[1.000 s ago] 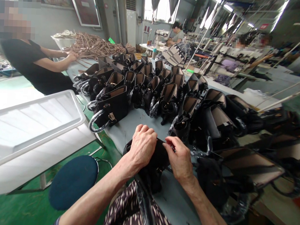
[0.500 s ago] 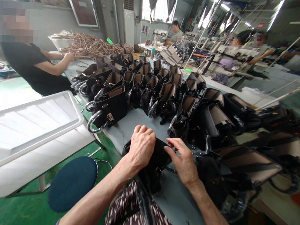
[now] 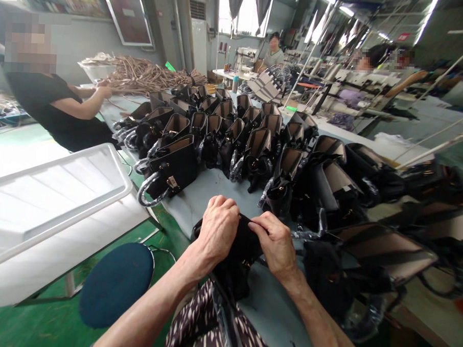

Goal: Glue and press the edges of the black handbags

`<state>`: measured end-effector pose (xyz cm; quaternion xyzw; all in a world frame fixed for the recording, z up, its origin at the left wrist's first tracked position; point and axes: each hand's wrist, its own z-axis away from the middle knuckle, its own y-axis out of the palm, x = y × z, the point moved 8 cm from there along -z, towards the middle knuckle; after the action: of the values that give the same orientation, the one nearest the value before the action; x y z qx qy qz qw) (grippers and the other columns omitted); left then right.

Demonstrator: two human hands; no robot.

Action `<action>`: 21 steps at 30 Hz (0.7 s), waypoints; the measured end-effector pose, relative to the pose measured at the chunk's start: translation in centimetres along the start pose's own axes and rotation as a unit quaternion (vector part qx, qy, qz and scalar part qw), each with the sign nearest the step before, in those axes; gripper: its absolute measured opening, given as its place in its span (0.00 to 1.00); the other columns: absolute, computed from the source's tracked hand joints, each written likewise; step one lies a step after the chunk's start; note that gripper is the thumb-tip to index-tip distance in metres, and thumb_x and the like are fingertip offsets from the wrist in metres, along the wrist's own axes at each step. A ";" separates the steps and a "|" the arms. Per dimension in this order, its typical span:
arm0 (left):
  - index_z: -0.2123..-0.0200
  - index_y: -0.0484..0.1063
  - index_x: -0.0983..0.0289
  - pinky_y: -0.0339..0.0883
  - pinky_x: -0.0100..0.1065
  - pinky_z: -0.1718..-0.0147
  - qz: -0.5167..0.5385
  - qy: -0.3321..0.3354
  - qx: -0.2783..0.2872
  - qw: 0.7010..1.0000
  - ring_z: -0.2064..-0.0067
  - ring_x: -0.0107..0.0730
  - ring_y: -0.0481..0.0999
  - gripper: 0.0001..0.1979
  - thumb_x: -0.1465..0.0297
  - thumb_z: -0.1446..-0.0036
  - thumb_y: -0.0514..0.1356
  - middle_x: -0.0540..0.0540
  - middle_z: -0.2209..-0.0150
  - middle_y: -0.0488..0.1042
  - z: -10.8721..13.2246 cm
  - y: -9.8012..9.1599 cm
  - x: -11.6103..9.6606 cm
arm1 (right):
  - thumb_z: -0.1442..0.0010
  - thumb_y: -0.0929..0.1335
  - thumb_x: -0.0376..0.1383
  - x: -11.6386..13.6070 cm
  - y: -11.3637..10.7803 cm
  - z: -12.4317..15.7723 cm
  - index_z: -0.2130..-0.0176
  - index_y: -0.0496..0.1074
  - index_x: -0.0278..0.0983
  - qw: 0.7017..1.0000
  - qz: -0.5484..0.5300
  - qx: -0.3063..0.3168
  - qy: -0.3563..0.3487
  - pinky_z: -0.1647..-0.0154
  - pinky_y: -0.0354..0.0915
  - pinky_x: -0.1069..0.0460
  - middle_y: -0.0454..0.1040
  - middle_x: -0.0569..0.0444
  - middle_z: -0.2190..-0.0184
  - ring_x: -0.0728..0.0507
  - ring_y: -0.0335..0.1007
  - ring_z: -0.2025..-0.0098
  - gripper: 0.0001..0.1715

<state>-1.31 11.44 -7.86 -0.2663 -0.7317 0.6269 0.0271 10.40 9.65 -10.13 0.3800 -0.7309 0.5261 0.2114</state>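
A black handbag stands at the near edge of the table, close to my body, its plastic-wrapped handle hanging down over my patterned clothing. My left hand is closed over the bag's upper left edge, its fingertips hidden behind the material. On the right side of the same top edge, my right hand pinches the rim between thumb and fingers. Small gold-coloured metal fittings show on the bag's front below my hands.
Rows of black handbags with tan linings cover the table ahead and to the right. A white plastic bin and a blue round stool are at left. A co-worker handles brown straps at the far left.
My right hand has moved slightly left and closed onto the bag's top edge, where its fingers were apart before. My left hand keeps its hold in nearly the same place.
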 end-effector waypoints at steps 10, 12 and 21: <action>0.66 0.64 0.61 0.61 0.38 0.55 0.077 0.026 0.030 0.996 0.59 0.35 0.69 0.07 0.75 0.50 0.56 0.51 0.63 0.71 1.1 -1.7 -1.0 | 0.42 0.66 0.38 0.9 -4.1 2.4 0.75 0.73 0.40 0.991 0.024 0.058 0.119 0.70 0.60 0.53 0.69 0.57 0.75 0.46 0.68 0.71 0.11; 0.63 0.63 0.61 0.61 0.37 0.56 0.088 0.019 0.022 0.996 0.58 0.36 0.69 0.09 0.74 0.51 0.56 0.52 0.63 0.71 1.2 -1.9 -0.9 | 0.43 0.66 0.38 1.5 -4.9 2.6 0.75 0.73 0.40 0.991 0.034 0.050 0.123 0.70 0.60 0.53 0.70 0.57 0.75 0.46 0.68 0.71 0.12; 0.60 0.66 0.63 0.60 0.43 0.54 0.016 0.019 0.097 0.995 0.56 0.43 0.70 0.14 0.75 0.53 0.54 0.56 0.62 0.74 0.5 -2.1 -1.6 | 0.43 0.64 0.41 3.7 -8.2 3.5 0.75 0.72 0.39 0.974 0.075 0.107 0.188 0.65 0.60 0.53 0.72 0.56 0.73 0.45 0.68 0.68 0.14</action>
<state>-0.95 10.14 -5.54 -0.2858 -0.6624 0.6901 0.0572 14.76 3.90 -3.74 0.2387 -0.6443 0.6774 0.2628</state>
